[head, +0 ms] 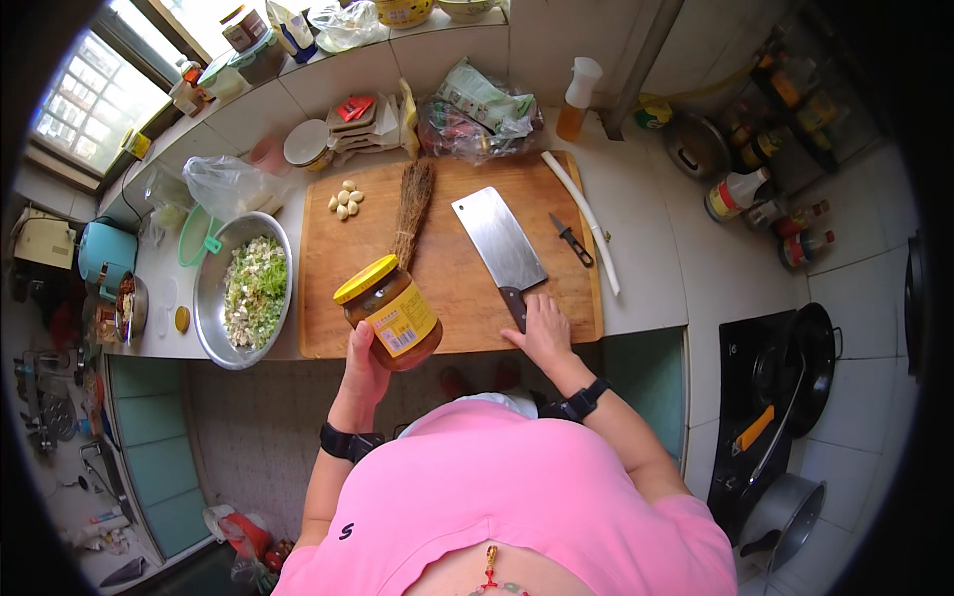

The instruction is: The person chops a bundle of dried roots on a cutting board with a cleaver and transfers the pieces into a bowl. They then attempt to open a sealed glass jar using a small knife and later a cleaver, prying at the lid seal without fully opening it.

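My left hand (363, 365) holds a glass jar (391, 316) with a yellow lid, tilted over the near edge of the wooden cutting board (455, 298). At the cleaver's dark handle, my right hand (546, 328) rests on the board; whether its fingers grip the handle is not clear. The broad blade of the cleaver (498, 235) lies flat, pointing away. Right of it lie a small paring knife (572, 240) and a long white stalk (585, 216). A bundle of thin dry twigs (414, 208) and several peeled garlic cloves (344, 200) lie on the board's left half.
A steel bowl (281, 328) of chopped green and white vegetables stands left of the board. Behind the board are plastic bags (484, 112) and a spray bottle (579, 97). On the right are a black stove (745, 417), a wok (816, 372) and a saucepan (786, 514).
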A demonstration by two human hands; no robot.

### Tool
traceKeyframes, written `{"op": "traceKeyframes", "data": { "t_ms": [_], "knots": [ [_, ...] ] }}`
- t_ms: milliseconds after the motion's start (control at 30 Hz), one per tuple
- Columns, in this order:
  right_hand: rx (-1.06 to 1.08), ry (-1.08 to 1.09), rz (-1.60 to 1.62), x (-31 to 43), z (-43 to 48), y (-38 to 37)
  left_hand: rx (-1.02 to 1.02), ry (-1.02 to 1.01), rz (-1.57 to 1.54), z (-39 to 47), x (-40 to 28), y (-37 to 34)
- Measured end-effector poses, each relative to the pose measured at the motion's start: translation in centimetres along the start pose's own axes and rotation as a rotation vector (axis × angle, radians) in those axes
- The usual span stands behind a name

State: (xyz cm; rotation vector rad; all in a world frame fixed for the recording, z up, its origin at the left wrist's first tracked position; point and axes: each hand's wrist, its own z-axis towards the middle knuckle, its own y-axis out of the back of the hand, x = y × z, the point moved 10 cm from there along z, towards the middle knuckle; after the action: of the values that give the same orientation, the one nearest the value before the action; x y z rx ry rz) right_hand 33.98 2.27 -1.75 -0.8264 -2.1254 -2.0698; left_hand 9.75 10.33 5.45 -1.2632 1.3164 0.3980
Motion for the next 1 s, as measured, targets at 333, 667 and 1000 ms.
{"op": "traceKeyframes", "data": {
  "t_ms": [333,667,1000],
  "knots": [
    [-0.050,-0.128,0.613,1.7,-1.9,4.0,-0.022,0.014,-0.031,-2.1,-2.9,4.9],
    [-0.014,0.399,0.213,15.7,-9.4,16.2,0.149,-0.002,-0.227,-3.0,-7.2,5.8],
    [0.059,0.510,0.119,19.1,-9.6,17.0,0.145,-0.038,-0.424,-2.0,-7.7,6.4]
  ]
}}
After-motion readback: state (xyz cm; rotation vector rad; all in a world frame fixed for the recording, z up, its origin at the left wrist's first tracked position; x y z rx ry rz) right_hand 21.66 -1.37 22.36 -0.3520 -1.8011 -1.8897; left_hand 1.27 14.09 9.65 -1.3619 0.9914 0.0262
